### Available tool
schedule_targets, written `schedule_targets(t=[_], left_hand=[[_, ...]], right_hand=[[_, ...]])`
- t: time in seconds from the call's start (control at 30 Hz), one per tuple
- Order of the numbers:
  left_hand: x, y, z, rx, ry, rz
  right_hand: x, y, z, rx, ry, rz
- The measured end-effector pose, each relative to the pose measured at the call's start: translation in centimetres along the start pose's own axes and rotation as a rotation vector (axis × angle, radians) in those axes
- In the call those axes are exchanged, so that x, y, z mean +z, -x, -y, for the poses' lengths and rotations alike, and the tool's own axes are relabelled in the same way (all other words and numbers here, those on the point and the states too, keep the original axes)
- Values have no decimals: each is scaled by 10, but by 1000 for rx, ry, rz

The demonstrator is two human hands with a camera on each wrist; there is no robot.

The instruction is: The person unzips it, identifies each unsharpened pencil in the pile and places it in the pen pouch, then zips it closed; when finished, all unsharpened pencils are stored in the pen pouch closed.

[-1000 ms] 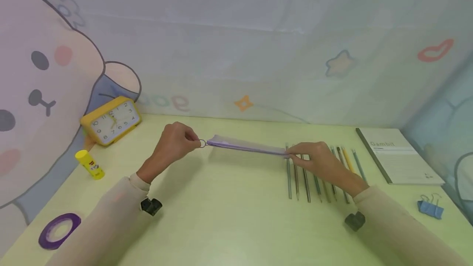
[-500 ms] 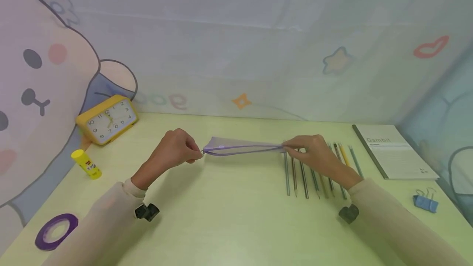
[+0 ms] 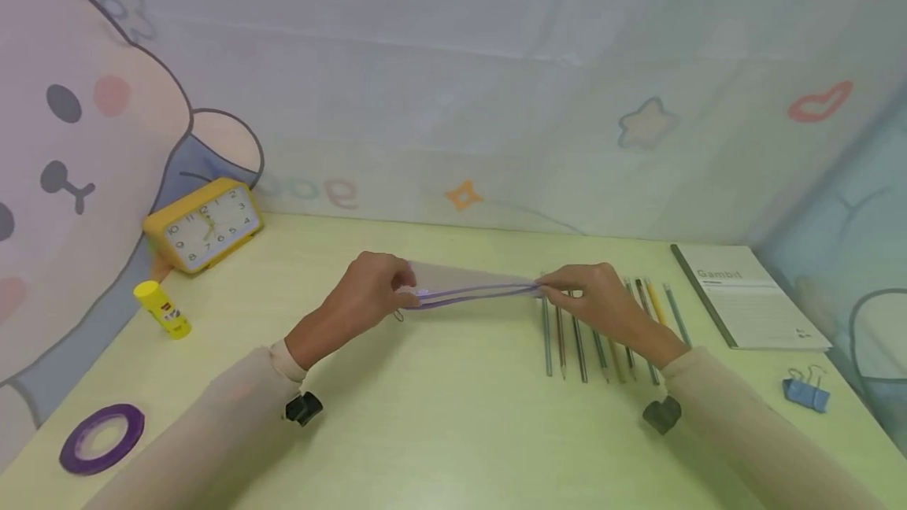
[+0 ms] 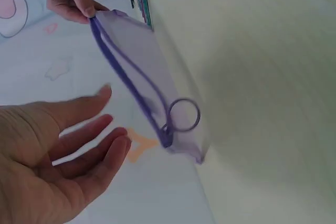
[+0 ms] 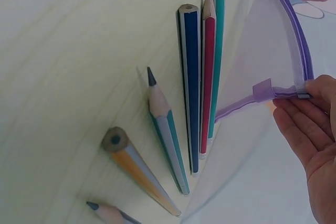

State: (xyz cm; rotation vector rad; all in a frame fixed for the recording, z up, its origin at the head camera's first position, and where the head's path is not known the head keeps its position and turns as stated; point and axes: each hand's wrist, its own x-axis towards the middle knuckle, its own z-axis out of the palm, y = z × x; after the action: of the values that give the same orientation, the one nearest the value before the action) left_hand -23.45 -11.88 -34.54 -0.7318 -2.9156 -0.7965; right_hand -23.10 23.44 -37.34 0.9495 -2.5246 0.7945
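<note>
- Pale green worktop (image 3: pixel 453 415), one cartoon-printed backdrop (image 3: pixel 453 85) on its far side.
- Left: one purple tape roll (image 3: pixel 72 451) near, one yellow glue stick (image 3: pixel 163 310), one yellow clock (image 3: pixel 205 225) far.
- Left hand (image 3: pixel 357 301): grip apart, thumb and fingers spread just beside the pouch (image 3: pixel 464 279).
- Centre, above the worktop: that single pouch, sheer lilac, two darker purple zip edges (image 4: pixel 126 84) parted, one ring (image 4: pixel 185 99) at its left end.
- Right hand (image 3: pixel 595 295): grip clamped on the pouch's right corner.
- Right: at least nine pencils (image 5: pixel 192 77), some partly hidden; one notebook (image 3: pixel 749 297); one blue binder clip (image 3: pixel 805 395) near.

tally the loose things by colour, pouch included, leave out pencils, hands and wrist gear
yellow: 2 (alarm clock, glue stick)
purple: 2 (zip pouch, tape roll)
blue: 1 (binder clip)
white with grey spine: 1 (notebook)
total: 6
</note>
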Motion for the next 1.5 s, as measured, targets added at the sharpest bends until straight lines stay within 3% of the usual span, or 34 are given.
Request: schedule_targets(t=[0.07,0.2,0.37,0.6,0.73,0.97,1.1,1.27,1.37,1.5], left_hand=[[7,-7,1,68,-2,17],[19,-17,0,136,-10,48],[26,-21,-6,166,-6,25],[33,-23,-8,321,-309,-41],[31,-21,-8,373,-355,-42],[12,-21,-25,267,-178,94],[1,-23,-26,220,-101,113],[-5,-21,-23,177,-59,127],[-5,-19,-21,176,-37,129],[-3,-17,-20,174,-29,120]], right_hand=[[0,1,-1,-1,6,-6],[1,2,-2,-26,4,-1],[3,2,-4,-52,-9,35],[5,-3,-1,-45,-37,114],[8,-6,2,-48,-50,192],[4,-6,-2,-24,-24,191],[1,-6,-1,-6,-23,184],[-18,4,-6,39,15,105],[-40,15,-13,129,35,70],[-72,30,-24,317,97,106]])
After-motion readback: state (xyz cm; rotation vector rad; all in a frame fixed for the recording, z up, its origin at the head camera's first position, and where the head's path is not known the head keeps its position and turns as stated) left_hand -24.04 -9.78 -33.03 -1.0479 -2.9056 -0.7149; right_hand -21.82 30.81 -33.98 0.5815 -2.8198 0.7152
